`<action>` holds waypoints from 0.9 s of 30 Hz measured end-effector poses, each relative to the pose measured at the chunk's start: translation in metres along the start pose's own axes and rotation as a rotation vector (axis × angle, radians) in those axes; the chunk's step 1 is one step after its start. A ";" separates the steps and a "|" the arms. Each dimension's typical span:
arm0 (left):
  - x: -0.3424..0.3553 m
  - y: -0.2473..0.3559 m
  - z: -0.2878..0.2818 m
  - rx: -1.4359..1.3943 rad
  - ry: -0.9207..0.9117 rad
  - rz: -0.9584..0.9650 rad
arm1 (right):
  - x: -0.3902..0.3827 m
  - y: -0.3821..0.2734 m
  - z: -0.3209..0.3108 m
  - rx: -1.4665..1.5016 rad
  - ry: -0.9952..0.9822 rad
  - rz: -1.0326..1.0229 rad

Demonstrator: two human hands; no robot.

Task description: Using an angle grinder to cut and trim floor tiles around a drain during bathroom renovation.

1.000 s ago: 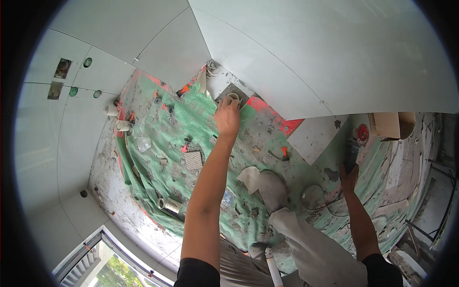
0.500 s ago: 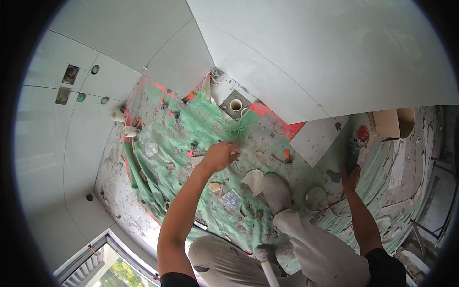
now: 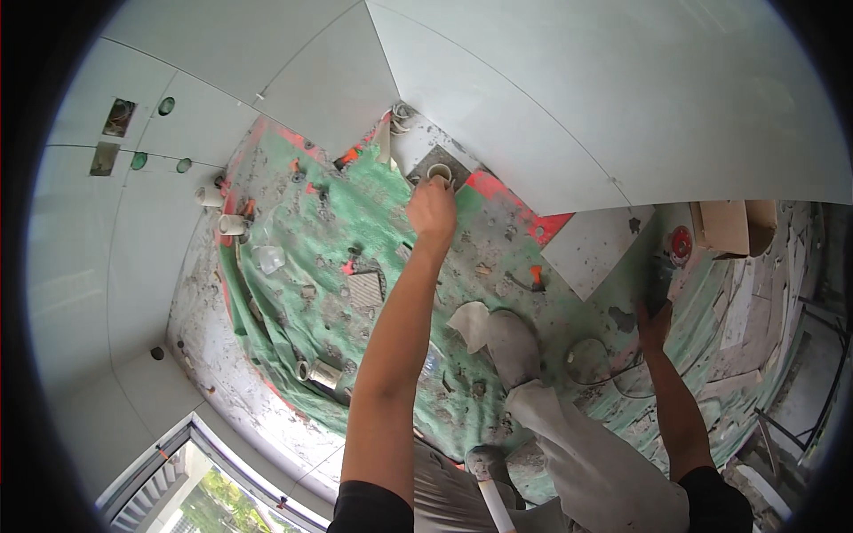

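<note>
My left hand (image 3: 431, 206) reaches to a white pipe opening (image 3: 440, 170) set in a square grey patch (image 3: 460, 173) in the far corner. Its fingers are bent at the rim; what they hold, if anything, is hidden. My right hand (image 3: 655, 324) is wrapped round the dark body of a power tool (image 3: 659, 282) with a red disc (image 3: 681, 244) at its far end, lying low at the right. Below my left hand a dusty green sheet (image 3: 329, 231) covers much of the floor, with red material (image 3: 498, 194) along parts of its edge.
Pale tiled walls (image 3: 498, 71) meet at the corner. Around me lie a square tile (image 3: 586, 249), a cardboard box (image 3: 724, 226), orange clips (image 3: 537, 275) and several white pipe pieces (image 3: 233, 226). My legs (image 3: 569, 435) and a white handle (image 3: 498, 506) are low in view; a window (image 3: 195, 480) is lower left.
My left hand drew back from the pipe toward me half a second ago and is now at the opening again. My right hand stays on the tool.
</note>
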State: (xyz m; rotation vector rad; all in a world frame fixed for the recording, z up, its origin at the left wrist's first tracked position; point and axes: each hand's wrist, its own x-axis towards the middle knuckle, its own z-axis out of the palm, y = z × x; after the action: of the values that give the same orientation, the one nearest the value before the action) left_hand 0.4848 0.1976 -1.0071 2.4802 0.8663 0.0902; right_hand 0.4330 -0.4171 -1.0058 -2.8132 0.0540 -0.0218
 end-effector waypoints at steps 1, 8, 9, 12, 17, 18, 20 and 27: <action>-0.001 -0.002 0.001 0.014 0.001 -0.006 | -0.001 -0.003 0.000 0.010 -0.010 0.020; 0.014 -0.023 0.002 0.222 -0.007 -0.048 | -0.003 -0.014 0.022 0.025 0.004 0.014; 0.007 -0.010 0.001 0.208 -0.016 -0.042 | -0.004 -0.007 0.014 0.010 0.010 0.019; -0.027 -0.002 -0.014 0.166 -0.026 0.217 | 0.003 -0.004 0.001 -0.008 -0.009 0.075; -0.037 -0.083 -0.076 0.123 -0.111 0.260 | -0.001 -0.007 -0.001 0.034 -0.080 0.132; -0.022 -0.078 -0.072 0.063 -0.023 0.288 | -0.006 0.022 0.005 -0.064 -0.097 0.149; 0.017 -0.116 -0.077 0.034 0.109 0.352 | -0.005 0.019 0.044 -0.017 -0.276 0.285; 0.097 -0.128 0.004 0.423 0.015 0.339 | -0.019 -0.021 0.029 -0.052 -0.089 0.250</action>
State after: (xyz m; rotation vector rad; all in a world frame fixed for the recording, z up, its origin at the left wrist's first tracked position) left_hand 0.4908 0.3394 -1.0825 3.0087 0.4986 0.0448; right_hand 0.4149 -0.3866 -1.0269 -2.8331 0.3894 0.1650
